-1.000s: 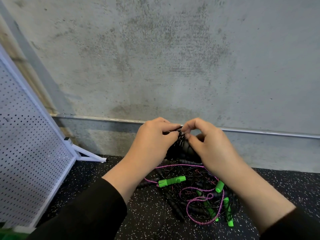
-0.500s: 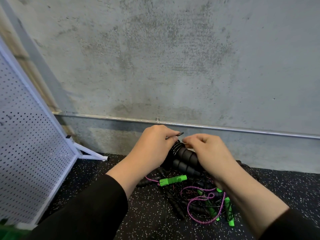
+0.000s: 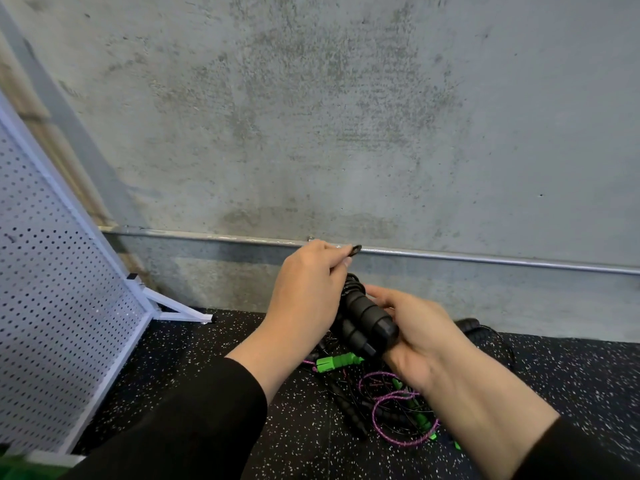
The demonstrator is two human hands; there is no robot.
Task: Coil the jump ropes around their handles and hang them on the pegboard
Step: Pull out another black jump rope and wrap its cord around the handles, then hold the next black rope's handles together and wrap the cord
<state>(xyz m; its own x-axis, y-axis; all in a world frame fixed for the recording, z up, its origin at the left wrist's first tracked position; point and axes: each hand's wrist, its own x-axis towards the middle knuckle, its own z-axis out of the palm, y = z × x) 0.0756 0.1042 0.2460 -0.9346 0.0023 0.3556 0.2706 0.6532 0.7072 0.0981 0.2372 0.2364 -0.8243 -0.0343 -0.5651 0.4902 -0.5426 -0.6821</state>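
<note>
Gripping ribbed black handles [image 3: 369,313], both hands.

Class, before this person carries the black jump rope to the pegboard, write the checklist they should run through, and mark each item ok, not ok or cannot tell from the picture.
1. Black handles held together: ok, the right hand grips both side by side.
2. Rope end under control: ok, the left hand pinches a small black loop above the handles.
3. Cord fully coiled round the handles: cannot tell, the hands hide most of it.
4. Bundle free of the floor tangle: cannot tell, the black cords overlap.
5. Pegboard within view: ok, standing at the left.
6. Free hook on the pegboard: cannot tell, none is visible.
</note>
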